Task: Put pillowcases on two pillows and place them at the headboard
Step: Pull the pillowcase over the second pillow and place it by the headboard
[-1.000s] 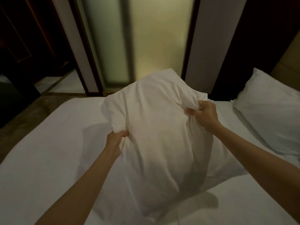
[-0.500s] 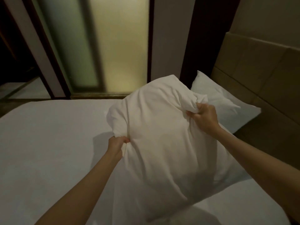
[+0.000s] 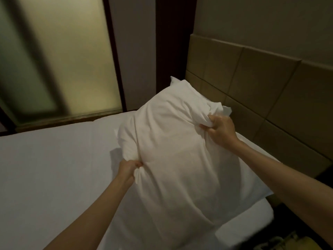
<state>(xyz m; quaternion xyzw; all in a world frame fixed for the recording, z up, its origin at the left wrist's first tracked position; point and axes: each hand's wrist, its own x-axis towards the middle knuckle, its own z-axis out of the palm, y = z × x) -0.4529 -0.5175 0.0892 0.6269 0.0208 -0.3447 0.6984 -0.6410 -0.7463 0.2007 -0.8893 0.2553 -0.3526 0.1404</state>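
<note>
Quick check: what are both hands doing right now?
Left hand: closed, gripping the pillow by its left edge.
Right hand: closed on the same pillow's bunched corner.

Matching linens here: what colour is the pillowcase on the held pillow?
Plain white, no pattern, on the pillow seen in the head view.
</note>
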